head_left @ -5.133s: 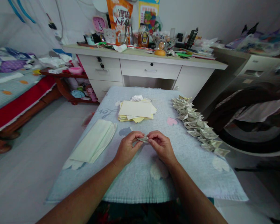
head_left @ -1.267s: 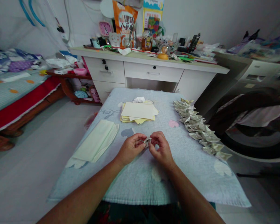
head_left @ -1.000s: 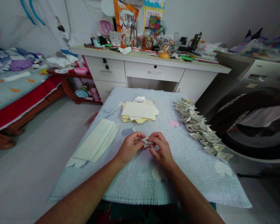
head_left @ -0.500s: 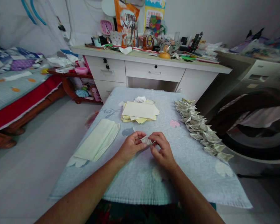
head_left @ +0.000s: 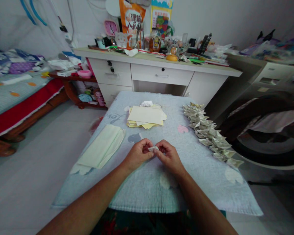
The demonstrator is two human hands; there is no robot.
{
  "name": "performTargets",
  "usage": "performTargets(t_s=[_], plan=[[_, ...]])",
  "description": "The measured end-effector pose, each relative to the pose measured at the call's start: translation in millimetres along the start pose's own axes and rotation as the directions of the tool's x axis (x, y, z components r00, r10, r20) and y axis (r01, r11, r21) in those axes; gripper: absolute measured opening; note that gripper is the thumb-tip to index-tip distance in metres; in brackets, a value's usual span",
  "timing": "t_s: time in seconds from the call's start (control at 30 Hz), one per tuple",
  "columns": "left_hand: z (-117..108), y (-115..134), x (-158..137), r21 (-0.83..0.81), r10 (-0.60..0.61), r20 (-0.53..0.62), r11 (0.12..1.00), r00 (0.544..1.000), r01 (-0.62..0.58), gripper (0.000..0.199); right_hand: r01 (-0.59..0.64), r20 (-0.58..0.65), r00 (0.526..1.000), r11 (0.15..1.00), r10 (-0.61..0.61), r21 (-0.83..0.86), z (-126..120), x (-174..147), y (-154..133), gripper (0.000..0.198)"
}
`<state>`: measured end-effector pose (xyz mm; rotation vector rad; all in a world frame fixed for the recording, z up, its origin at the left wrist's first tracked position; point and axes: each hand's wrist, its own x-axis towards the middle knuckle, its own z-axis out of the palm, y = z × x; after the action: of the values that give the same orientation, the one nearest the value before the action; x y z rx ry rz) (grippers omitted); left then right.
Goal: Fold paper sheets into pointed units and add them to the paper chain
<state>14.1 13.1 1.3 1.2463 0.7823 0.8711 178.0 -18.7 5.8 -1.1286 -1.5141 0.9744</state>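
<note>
Pinching a paper [head_left: 152, 148], the left hand [head_left: 140, 152] and right hand [head_left: 168, 156] are hovering over a blue cloth [head_left: 142, 192]. A stack [head_left: 146, 115] and pointed folds [head_left: 212, 137] are lying there; a desk [head_left: 147, 71] is standing beyond, a bed [head_left: 17, 85] left, a washer [head_left: 279, 73] right.

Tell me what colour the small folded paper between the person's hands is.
The small folded paper looks pale greyish-white, seen in the head view, partly covered.

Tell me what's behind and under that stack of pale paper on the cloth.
Behind the paper stack is a crumpled white wad; whether they touch is unclear. Blue cloth shows around the stack, but whatever lies directly underneath is covered.
</note>
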Motion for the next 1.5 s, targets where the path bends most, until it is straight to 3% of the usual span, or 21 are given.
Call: performTargets(t_s=[0.33,0.77,0.97,1.27,1.5], plan=[[-2.0,-0.6,0.1,-0.017,0.019,0.023,1.000,1.000,-0.019,0.020,-0.023,0.011,1.000,0.999,0.023,0.049,-2.8,-1.8,2.2,0.015],[-0.6,-3.2,-0.4,0.169,-0.003,0.028,0.986,1.000,-0.002,0.022,-0.034,-0.002,0.999,0.998,0.034,0.061,-2.6,-1.5,1.8,0.017],[-1.9,-2.1,-0.8,0.168,-0.003,0.004,0.986,1.000,0.002,0.028,-0.095,0.040,0.995,0.982,0.089,0.164,-2.0,-2.2,0.6,0.019],[-0.2,0.0,-1.2,0.248,-0.030,-0.023,0.968,0.999,0.034,0.026,-0.108,0.056,0.993,0.985,0.101,0.137,-1.0,-1.9,5.7,0.022],[-0.7,2.3,-1.3,0.240,-0.026,0.045,0.971,0.999,0.014,0.026,-0.149,0.057,0.988,0.975,0.142,0.167,-4.7,-1.3,3.8,0.027]])
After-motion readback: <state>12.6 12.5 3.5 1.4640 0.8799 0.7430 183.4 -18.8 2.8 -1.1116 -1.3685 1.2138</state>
